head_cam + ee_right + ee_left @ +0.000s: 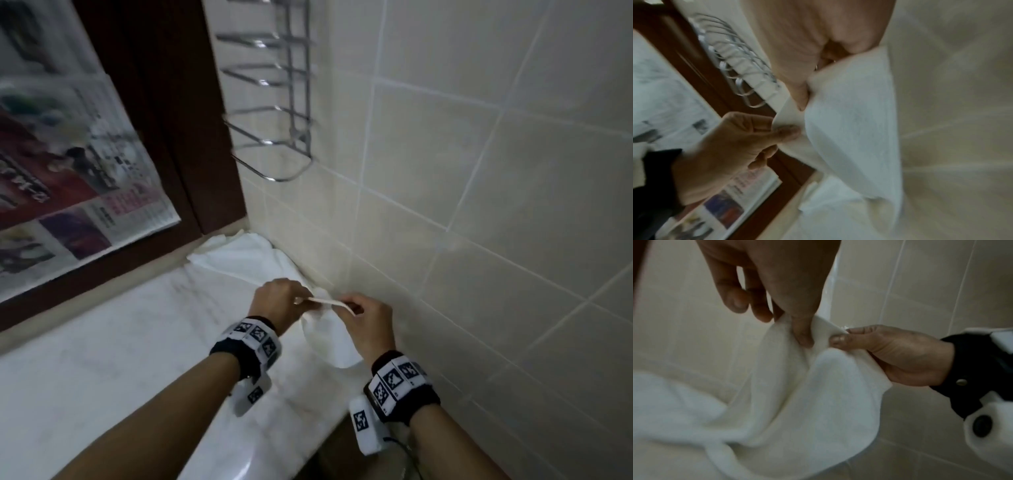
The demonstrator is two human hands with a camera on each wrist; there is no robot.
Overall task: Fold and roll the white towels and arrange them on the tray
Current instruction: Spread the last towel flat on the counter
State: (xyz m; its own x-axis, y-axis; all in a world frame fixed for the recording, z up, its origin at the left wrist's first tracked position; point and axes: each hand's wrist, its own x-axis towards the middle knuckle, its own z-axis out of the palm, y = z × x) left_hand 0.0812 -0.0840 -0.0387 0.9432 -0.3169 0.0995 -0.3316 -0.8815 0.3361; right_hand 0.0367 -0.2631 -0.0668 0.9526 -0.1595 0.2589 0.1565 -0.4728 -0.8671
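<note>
While pinching towel [329, 339]: both hands [279, 301], raised.

Dim, soft light; motion-blurred, wide-angle edges.

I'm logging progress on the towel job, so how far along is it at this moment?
Early. Done: nothing rolled shows, and no tray is in view. In hand: the left hand and right hand pinch one edge of a white towel above the marble counter. Left: folding, rolling, plus the towel pile in the corner.
</note>
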